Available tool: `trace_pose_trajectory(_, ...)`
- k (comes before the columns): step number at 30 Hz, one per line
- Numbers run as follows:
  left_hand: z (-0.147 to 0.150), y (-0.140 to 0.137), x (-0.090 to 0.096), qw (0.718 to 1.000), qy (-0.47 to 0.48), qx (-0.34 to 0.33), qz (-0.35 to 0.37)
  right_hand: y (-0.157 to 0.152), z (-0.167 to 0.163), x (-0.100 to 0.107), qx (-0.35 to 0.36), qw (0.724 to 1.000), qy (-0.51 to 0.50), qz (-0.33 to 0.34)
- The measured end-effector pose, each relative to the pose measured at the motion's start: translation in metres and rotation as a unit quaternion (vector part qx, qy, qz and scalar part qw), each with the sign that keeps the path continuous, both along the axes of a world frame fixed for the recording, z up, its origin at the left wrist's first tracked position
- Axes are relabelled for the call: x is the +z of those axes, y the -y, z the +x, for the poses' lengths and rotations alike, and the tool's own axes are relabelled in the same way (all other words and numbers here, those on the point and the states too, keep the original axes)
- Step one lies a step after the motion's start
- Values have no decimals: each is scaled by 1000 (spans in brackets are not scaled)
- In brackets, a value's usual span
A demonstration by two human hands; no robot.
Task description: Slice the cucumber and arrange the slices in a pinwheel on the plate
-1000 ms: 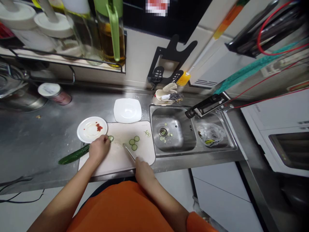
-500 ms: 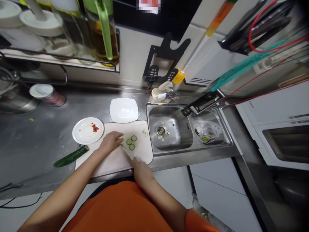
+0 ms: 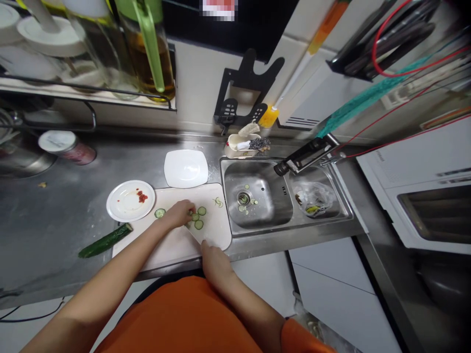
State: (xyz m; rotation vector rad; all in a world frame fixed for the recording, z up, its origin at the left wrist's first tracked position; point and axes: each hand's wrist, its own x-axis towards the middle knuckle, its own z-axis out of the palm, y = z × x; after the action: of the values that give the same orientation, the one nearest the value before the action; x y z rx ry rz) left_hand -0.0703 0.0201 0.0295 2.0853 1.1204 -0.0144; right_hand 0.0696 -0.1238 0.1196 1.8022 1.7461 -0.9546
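Observation:
My left hand (image 3: 179,214) is over the cutting board (image 3: 165,250), its fingers curled and closed on a cucumber slice at the small group of slices. Beside the fingertips lie several round cucumber slices (image 3: 199,224). My right hand (image 3: 215,260) is wrapped round the handle of a knife (image 3: 194,236), whose blade points up and left over the board toward my left fingers. Left of my left wrist rests another slice (image 3: 160,213). The uncut length of cucumber (image 3: 105,241) lies across the board's left edge. Thin green peelings (image 3: 218,202) are at the board's upper right.
Behind the board stands a white square plate (image 3: 186,168); a round plate with red bits (image 3: 131,201) is to its left. On the right, the steel sink (image 3: 272,211) holds scraps at its drain, and its second basin a plastic bag (image 3: 315,197). A can (image 3: 68,147) stands back left.
My left hand has moved right onto the slices and its fingers have closed there. A slice left of the wrist now shows. My right hand with the knife has hardly moved.

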Motion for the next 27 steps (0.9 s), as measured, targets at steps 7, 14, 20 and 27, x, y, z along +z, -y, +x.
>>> trace_pose_trajectory(7,-6,8,10,992,15,104,-65,-1,1,0,8,1000,5,-1)
trace_pose_trajectory(14,-35,13,22,973,-59,217,-42,-1,3,0,8,1000,-5,-2)
trace_pose_trajectory(20,-43,27,14,968,-113,219,43,0,6,-2,10,1000,-9,-6)
trace_pose_trajectory(27,-43,52,0,962,-87,243,86,-6,2,0,-2,1000,-12,8)
